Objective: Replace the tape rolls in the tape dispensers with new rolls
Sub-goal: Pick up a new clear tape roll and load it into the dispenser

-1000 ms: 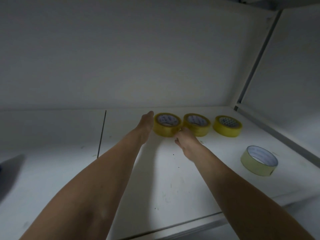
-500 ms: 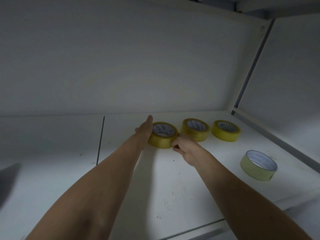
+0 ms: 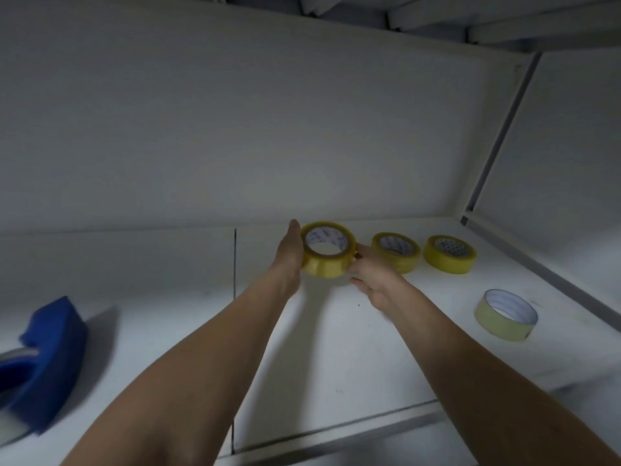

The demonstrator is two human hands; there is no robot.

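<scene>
A yellow tape roll (image 3: pixel 327 249) is held between both hands, tilted with its core facing the camera, lifted off the white shelf (image 3: pixel 336 348). The left hand (image 3: pixel 289 255) is pressed flat against its 9 o'clock side; the right hand (image 3: pixel 371 280) is closed on its 3 o'clock edge with the fingers. 2 more yellow rolls (image 3: pixel 396 252) (image 3: pixel 449 253) are seen lying flat at 3 o'clock of it. A paler roll (image 3: pixel 506 314) lies apart at 4 o'clock. A blue tape dispenser (image 3: pixel 40 358) sits at 8 o'clock.
</scene>
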